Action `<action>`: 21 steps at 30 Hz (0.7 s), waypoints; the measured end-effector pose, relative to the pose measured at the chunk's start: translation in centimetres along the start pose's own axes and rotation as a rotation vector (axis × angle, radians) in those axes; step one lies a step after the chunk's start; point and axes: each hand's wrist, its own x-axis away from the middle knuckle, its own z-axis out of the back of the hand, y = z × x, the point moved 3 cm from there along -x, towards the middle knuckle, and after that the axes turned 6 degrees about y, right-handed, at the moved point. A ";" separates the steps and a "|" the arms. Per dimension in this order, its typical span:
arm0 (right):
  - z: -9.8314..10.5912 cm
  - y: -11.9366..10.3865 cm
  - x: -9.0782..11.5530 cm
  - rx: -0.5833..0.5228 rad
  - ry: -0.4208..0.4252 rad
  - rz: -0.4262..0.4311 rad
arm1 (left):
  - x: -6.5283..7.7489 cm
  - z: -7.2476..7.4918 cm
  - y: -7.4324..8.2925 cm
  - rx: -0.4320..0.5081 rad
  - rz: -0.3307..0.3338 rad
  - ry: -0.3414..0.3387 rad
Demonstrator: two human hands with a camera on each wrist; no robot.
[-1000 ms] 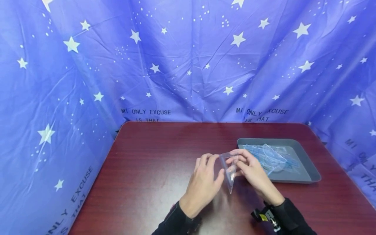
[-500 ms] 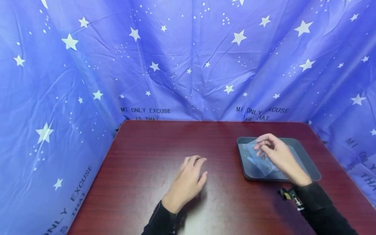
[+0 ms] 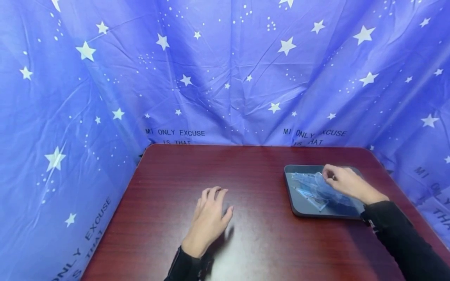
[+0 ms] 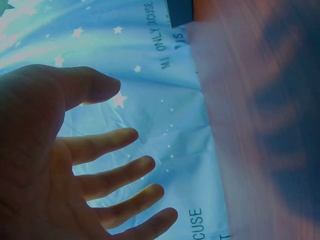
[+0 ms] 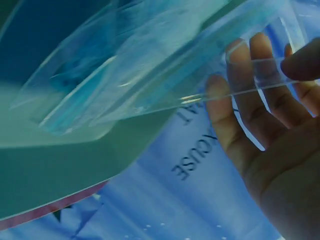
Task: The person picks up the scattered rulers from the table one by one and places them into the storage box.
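Note:
My left hand (image 3: 206,223) hovers above the table with relaxed, parted fingers and holds nothing; its palm side shows in the left wrist view. On the right, my right hand (image 3: 346,183) is over the grey tray (image 3: 293,208). Between thumb and fingers it pinches a clear flat plastic piece with straight edges, looking like a set square (image 5: 150,102). Another clear triangular set square (image 3: 314,203) lies at the tray's near left. Several more clear, bluish plastic pieces (image 3: 304,178) overlap around it, partly hidden by the right hand.
The tray stands toward the right side of a dark red wooden table (image 3: 168,179). Purple-blue curtains (image 3: 225,78) with white stars hang behind the table and at both sides. Black sleeves (image 3: 404,230) cover both forearms.
The set square earlier between both hands is now in the tray. My right hand moved right over the tray and pinches another piece. My left hand moved left and is empty.

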 end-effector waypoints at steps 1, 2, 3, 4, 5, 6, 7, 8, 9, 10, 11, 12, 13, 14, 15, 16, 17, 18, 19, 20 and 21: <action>-0.5 0.8 -0.1 0.004 -0.005 0.017 | 0.1 0.0 -0.1 -0.003 0.008 0.002; -1.1 1.8 -0.2 0.004 0.005 0.050 | 0.1 0.0 -0.3 -0.005 0.013 0.004; -2.0 3.2 -0.3 0.013 0.037 0.090 | 0.2 -0.1 -0.4 -0.005 0.017 0.004; -2.9 4.7 -0.4 0.029 0.062 0.119 | 0.3 -0.1 -0.5 -0.005 0.019 0.004; -3.9 6.2 -0.5 0.040 0.087 0.145 | 0.3 -0.2 -0.5 0.000 0.023 0.003; -4.7 7.6 -0.6 0.036 0.094 0.167 | 0.4 -0.3 -0.6 0.007 0.027 0.002; -5.5 8.9 -0.6 0.058 0.111 0.176 | 0.5 -0.3 -0.6 0.012 0.032 -0.003; -6.3 10.2 -0.6 0.079 0.138 0.201 | 0.5 -0.4 -0.6 0.017 0.039 -0.006; -6.9 11.1 -0.6 0.099 0.156 0.202 | 0.6 -0.5 -0.6 0.023 0.044 -0.008; -6.7 10.6 -0.5 0.099 0.124 0.180 | 0.7 -0.6 -0.6 0.031 0.048 -0.008; -6.2 9.7 -0.4 0.095 0.095 0.157 | 0.8 -0.6 -0.6 0.040 0.054 -0.010; -5.6 8.6 -0.2 0.092 0.066 0.137 | 0.9 -0.7 -0.5 0.045 0.059 -0.010; -5.0 7.6 -0.1 0.102 0.049 0.114 | 1.0 -0.8 -0.5 0.047 0.060 -0.008; -4.3 6.3 0.1 0.092 0.018 0.093 | 1.0 -0.8 -0.5 0.053 0.065 -0.004; -3.5 5.0 0.2 0.080 -0.017 0.056 | 1.0 -0.8 -0.5 0.058 0.068 0.002; -2.8 3.9 0.3 0.068 -0.052 0.024 | 1.0 -0.8 -0.5 0.062 0.072 0.009; -2.6 3.7 0.4 0.062 -0.060 0.014 | 1.1 -0.7 -0.5 0.065 0.075 0.017; -2.6 3.8 0.4 0.054 -0.060 0.009 | 1.0 -0.7 -0.4 0.066 0.078 0.027; -2.6 3.9 0.4 0.049 -0.061 0.002 | 1.0 -0.7 -0.4 0.068 0.080 0.038; -2.6 3.9 0.4 0.045 -0.060 -0.004 | 1.0 -0.6 -0.4 0.070 0.082 0.048; -2.7 3.9 0.5 0.041 -0.057 -0.006 | 1.0 -0.6 -0.4 0.071 0.082 0.058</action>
